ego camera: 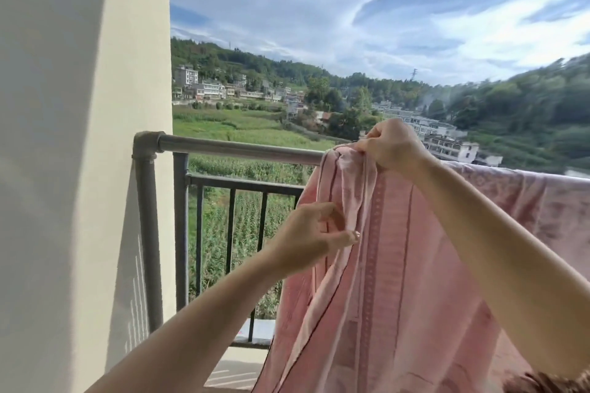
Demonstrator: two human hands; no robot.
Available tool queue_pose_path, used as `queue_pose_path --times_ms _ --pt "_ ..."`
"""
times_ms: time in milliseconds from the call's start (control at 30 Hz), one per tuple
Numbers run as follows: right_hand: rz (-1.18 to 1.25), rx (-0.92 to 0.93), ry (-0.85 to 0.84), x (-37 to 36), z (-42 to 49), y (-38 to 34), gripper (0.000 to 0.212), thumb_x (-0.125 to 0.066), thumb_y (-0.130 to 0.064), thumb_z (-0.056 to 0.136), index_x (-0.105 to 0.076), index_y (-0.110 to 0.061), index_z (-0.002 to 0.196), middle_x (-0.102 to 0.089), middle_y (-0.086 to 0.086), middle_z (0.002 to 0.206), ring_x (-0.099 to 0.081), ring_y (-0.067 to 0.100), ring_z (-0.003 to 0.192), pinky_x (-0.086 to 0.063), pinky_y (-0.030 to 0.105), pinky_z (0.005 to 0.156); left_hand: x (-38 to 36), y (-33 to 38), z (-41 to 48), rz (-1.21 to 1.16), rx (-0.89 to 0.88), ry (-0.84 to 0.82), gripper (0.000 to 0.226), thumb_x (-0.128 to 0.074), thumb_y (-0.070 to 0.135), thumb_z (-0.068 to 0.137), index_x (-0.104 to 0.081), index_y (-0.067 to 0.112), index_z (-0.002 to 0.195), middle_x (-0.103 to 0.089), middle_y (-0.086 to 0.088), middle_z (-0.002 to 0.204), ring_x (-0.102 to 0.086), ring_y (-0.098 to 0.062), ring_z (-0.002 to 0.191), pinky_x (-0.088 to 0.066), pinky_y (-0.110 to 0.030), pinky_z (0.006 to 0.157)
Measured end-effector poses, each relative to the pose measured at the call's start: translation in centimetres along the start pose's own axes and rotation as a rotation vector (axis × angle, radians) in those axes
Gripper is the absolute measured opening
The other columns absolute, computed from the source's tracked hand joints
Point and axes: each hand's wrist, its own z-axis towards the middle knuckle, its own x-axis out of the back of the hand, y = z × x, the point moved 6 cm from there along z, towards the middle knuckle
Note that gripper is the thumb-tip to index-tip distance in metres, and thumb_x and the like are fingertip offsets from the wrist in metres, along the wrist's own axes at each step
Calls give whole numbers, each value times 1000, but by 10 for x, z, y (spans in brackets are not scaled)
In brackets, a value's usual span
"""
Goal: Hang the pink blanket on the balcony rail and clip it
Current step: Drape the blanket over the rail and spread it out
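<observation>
The pink blanket (399, 265), striped and patterned, hangs over the grey metal balcony rail (236, 147) and spreads along it to the right. My right hand (391, 145) is on top of the rail, pinching the blanket's bunched left edge there. Whether a clip is under its fingers is hidden. My left hand (314, 238) is lower, its thumb and fingers pinching a fold of the blanket's left edge.
A cream wall pillar (83, 169) stands at the left, where the rail ends in an elbow joint (145, 145). A black barred railing (230, 220) runs below the rail. Fields, houses and hills lie beyond.
</observation>
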Motion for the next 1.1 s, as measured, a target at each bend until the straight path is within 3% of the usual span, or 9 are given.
queue_pose_path --times_ms 100,200,333,400,533,667,900,1000,1100 --pt "-63 136 31 10 0 -7 13 -72 -20 78 -63 -13 73 -60 -1 69 -53 12 61 -40 23 50 0 -5 7 -201 65 102 23 -70 20 80 -54 23 96 -63 9 84 -61 5 72 -50 -15 72" --pt "-75 137 -78 5 2 -11 25 -74 -29 79 -66 -5 78 -61 2 66 -53 14 58 -42 22 51 0 -9 13 -431 169 135 33 -70 18 82 -50 20 109 -66 3 82 -67 -2 69 -55 -19 68" --pt "-151 50 -145 2 9 -10 25 -71 -21 82 -67 0 68 -58 3 54 -49 11 44 -41 21 43 3 -2 15 -311 125 138 6 -61 16 88 -67 17 90 -69 -3 82 -65 -11 72 -57 -25 73" --pt "-69 -8 -146 3 13 -10 22 -68 -13 82 -67 2 66 -60 4 48 -53 10 37 -42 17 37 11 -1 14 -281 99 191 13 -55 17 92 -65 21 84 -67 -2 82 -63 -13 77 -55 -27 77" --pt "234 -135 -144 -3 19 -16 18 -60 -6 81 -65 0 66 -60 7 54 -56 14 37 -49 21 40 50 -9 9 -504 197 341 19 -46 23 97 -60 21 84 -66 10 65 -61 -5 61 -49 -18 54" --pt "243 -39 -204 -24 21 -47 17 -59 -7 81 -65 -2 66 -57 2 51 -49 8 33 -41 14 34 97 -25 -1 -532 244 558 22 -49 23 96 -64 24 81 -64 8 68 -57 -11 66 -47 -29 62" --pt "-322 357 -104 -62 29 -124 32 -56 -11 82 -40 -16 55 -36 -5 52 -31 9 43 -23 17 36 142 -45 -27 -294 311 717 18 -56 27 92 -67 22 80 -67 3 74 -61 -12 68 -51 -26 63" --pt "23 296 -258 -81 35 -147 26 -54 -7 84 -47 -13 59 -44 -2 55 -36 9 44 -28 18 36 163 -47 -41 -14 351 870 12 -58 25 92 -62 21 81 -64 5 77 -58 -9 68 -44 -20 56" --pt "452 136 -401 -105 31 -162 17 -56 -5 86 -62 -3 71 -61 5 57 -56 11 42 -49 21 40 172 -37 -55 258 288 989 12 -59 14 88 -57 16 100 -58 4 95 -55 -8 76 -46 -20 64"
